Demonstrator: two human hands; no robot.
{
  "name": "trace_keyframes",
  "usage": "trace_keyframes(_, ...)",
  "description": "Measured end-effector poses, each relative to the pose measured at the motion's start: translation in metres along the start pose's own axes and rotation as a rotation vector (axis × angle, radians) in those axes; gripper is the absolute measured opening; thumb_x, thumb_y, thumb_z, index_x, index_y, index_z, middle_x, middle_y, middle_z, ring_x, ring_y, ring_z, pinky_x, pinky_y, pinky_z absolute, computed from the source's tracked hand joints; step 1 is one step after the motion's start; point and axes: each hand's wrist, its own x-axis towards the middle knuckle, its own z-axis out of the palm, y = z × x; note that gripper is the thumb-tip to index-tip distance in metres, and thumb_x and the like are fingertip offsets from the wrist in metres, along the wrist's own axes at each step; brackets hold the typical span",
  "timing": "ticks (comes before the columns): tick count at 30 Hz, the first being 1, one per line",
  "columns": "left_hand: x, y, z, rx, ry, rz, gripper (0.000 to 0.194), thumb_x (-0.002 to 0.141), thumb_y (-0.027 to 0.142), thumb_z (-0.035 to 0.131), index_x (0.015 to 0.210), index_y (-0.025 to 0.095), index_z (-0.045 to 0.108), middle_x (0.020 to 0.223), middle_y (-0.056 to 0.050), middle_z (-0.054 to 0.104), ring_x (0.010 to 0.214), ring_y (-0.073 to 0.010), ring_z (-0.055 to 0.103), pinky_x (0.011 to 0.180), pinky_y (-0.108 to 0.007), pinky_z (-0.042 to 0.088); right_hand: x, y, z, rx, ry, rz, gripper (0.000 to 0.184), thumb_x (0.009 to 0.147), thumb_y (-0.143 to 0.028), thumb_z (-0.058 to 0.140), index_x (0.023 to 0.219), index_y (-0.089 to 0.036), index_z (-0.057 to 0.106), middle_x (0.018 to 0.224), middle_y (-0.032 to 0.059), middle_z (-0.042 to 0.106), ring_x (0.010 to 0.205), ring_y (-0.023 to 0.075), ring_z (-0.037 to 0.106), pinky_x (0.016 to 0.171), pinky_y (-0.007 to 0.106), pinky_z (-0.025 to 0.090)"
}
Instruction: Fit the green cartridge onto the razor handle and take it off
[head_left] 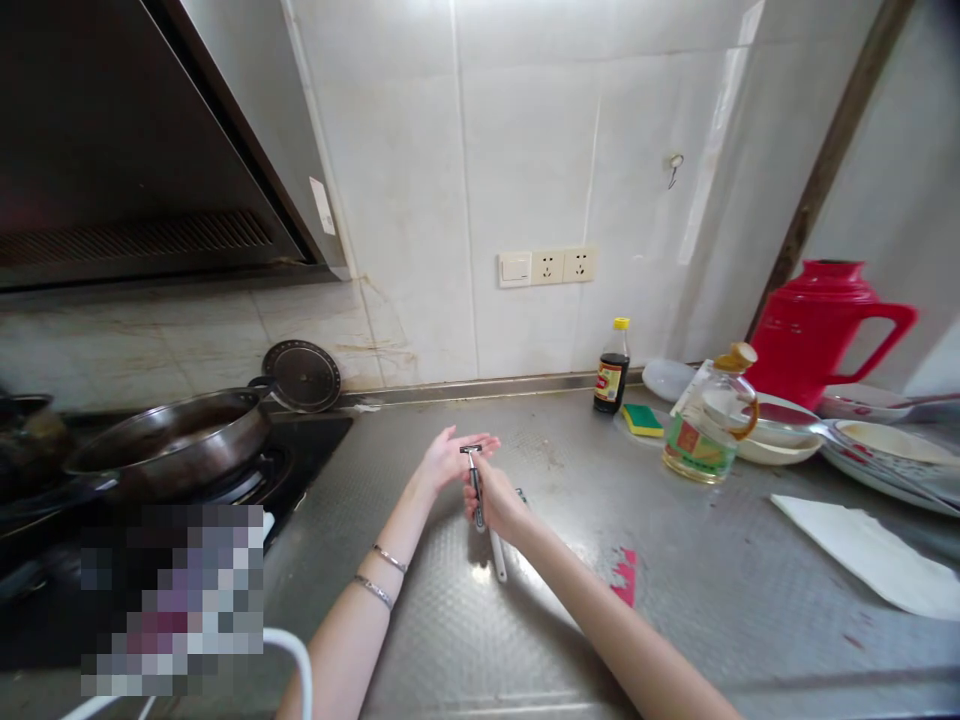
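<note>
In the head view, my right hand (499, 500) grips a black and silver razor (475, 490) by its handle, with the head pointing up and away from me. My left hand (448, 458) is open, palm turned up and fingers stretched to the right. The razor head is over that palm; I cannot tell whether it touches the skin. Beneath my right hand a second tool with a pale grey handle (498, 557) lies on the steel counter (555, 640). My right hand hides most of that tool, so its kind is unclear.
To the left a steel pan (180, 440) sits on the black stove (315, 445). On the right are a soy sauce bottle (612, 368), a sponge (642, 420), a glass jug (703, 430), a red thermos (806, 330), dishes and white paper (870, 555). A blurred patch covers the lower left.
</note>
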Motion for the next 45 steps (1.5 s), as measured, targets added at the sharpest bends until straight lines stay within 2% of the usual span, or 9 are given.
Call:
trace_keyframes(5, 0.004, -0.009, 0.009, 0.013, -0.056, -0.003, 0.062, 0.089, 0.039, 0.017, 0.122, -0.009, 0.038, 0.109, -0.028, 0.058, 0.101, -0.0268, 0.059, 0.087, -0.037, 0.041, -0.009, -0.009, -0.006, -0.033, 0.105, -0.058, 0.041, 0.085, -0.053, 0.039, 0.063, -0.018, 0.043, 0.041, -0.007, 0.036, 0.032, 0.0054, 0.031, 0.035, 0.018, 0.033)
trace_keyframes(11, 0.012, -0.013, 0.03, 0.025, -0.077, -0.019, 0.061, 0.089, 0.039, 0.018, 0.121, -0.007, 0.042, 0.11, -0.026, 0.059, 0.104, -0.0269, 0.057, 0.09, -0.037, 0.04, -0.012, -0.014, -0.018, -0.002, 0.089, -0.107, 0.04, 0.083, -0.053, 0.041, 0.063, -0.018, 0.042, 0.041, -0.0078, 0.036, 0.032, 0.0049, 0.03, 0.034, 0.018, 0.031)
trace_keyframes(19, 0.025, -0.015, 0.041, -0.02, -0.105, -0.02, 0.06, 0.089, 0.036, 0.021, 0.125, -0.01, 0.034, 0.107, -0.026, 0.06, 0.106, -0.0274, 0.056, 0.093, -0.037, 0.04, -0.003, -0.016, -0.025, -0.022, 0.087, -0.145, 0.041, 0.079, -0.054, 0.045, 0.06, -0.019, 0.039, 0.038, -0.0095, 0.031, 0.029, 0.0023, 0.023, 0.03, 0.014, 0.019)
trace_keyframes(25, 0.024, -0.015, 0.045, -0.031, -0.019, 0.008, 0.057, 0.09, 0.033, 0.023, 0.124, -0.011, 0.035, 0.106, -0.027, 0.06, 0.108, -0.0269, 0.055, 0.091, -0.036, 0.042, -0.003, -0.017, -0.023, -0.067, 0.14, -0.138, 0.038, 0.078, -0.052, 0.048, 0.062, -0.018, 0.041, 0.039, -0.0091, 0.034, 0.029, 0.0019, 0.025, 0.029, 0.012, 0.017)
trace_keyframes(32, 0.025, -0.014, 0.049, -0.048, 0.025, 0.05, 0.054, 0.09, 0.03, 0.02, 0.123, -0.009, 0.038, 0.106, -0.026, 0.061, 0.105, -0.026, 0.057, 0.093, -0.036, 0.041, -0.002, -0.015, -0.021, -0.091, 0.16, -0.145, 0.037, 0.078, -0.051, 0.048, 0.061, -0.019, 0.04, 0.038, -0.0092, 0.034, 0.028, 0.0021, 0.024, 0.028, 0.012, 0.015)
trace_keyframes(36, 0.027, -0.016, 0.047, -0.05, 0.085, 0.082, 0.049, 0.089, 0.026, 0.022, 0.114, -0.009, 0.045, 0.1, -0.025, 0.062, 0.102, -0.0241, 0.059, 0.091, -0.032, 0.043, -0.003, -0.014, -0.021, -0.102, 0.15, -0.146, 0.038, 0.076, -0.052, 0.05, 0.062, -0.018, 0.041, 0.038, -0.009, 0.035, 0.029, 0.002, 0.025, 0.029, 0.012, 0.015)
trace_keyframes(40, 0.029, -0.015, 0.035, 0.076, 0.186, 0.101, 0.035, 0.085, 0.018, 0.029, 0.098, -0.003, 0.054, 0.088, -0.021, 0.065, 0.089, -0.0217, 0.063, 0.084, -0.03, 0.046, -0.002, -0.017, -0.025, -0.079, 0.081, -0.165, 0.04, 0.074, -0.055, 0.05, 0.063, -0.018, 0.043, 0.039, -0.0089, 0.035, 0.029, 0.0024, 0.025, 0.03, 0.014, 0.016)
trace_keyframes(43, 0.025, -0.013, 0.02, 0.17, 0.254, 0.155, 0.021, 0.076, 0.009, 0.042, 0.091, 0.003, 0.056, 0.079, -0.015, 0.065, 0.076, -0.0168, 0.063, 0.077, -0.026, 0.047, -0.002, -0.024, -0.031, -0.062, 0.036, -0.209, 0.038, 0.077, -0.054, 0.045, 0.07, -0.017, 0.05, 0.041, -0.0068, 0.04, 0.032, 0.0047, 0.031, 0.032, 0.016, 0.023)
trace_keyframes(45, 0.02, -0.012, 0.007, 0.236, 0.273, 0.218, 0.024, 0.073, 0.006, 0.046, 0.095, 0.006, 0.055, 0.079, -0.012, 0.065, 0.074, -0.0154, 0.062, 0.074, -0.026, 0.047, -0.003, -0.031, -0.035, -0.042, 0.029, -0.223, 0.032, 0.078, -0.046, 0.043, 0.077, -0.016, 0.053, 0.045, -0.0048, 0.045, 0.036, 0.0067, 0.037, 0.036, 0.018, 0.031)
